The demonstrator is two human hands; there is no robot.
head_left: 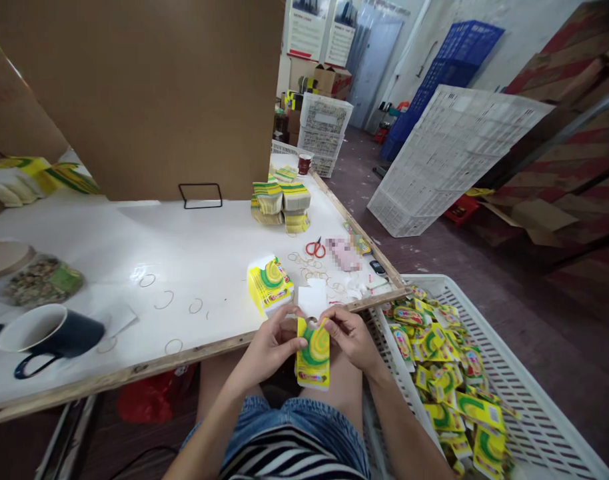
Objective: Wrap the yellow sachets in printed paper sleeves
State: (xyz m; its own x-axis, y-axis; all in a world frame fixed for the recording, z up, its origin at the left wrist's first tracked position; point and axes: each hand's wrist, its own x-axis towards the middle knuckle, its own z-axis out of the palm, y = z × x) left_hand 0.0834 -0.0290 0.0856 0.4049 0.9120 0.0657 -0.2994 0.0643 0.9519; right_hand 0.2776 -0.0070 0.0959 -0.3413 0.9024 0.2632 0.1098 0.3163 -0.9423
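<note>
Between my two hands, over my lap at the table's front edge, is a small yellow-and-green carton (313,357) with a white flap raised at its top. My left hand (277,343) pinches its upper left edge with thumb and fingers. At the upper right edge, my right hand (352,337) grips it the same way. What lies inside the carton cannot be seen. Just beyond my left hand, a stack of matching flat cartons (272,283) rests on the white table.
A white crate (544,400) at my right holds many yellow packs. On the table (134,253) are carton bundles (282,200), red-handled scissors (315,248), rubber bands, a dark mug (69,333) and a jar (42,277). A wooden rim (134,369) edges the table.
</note>
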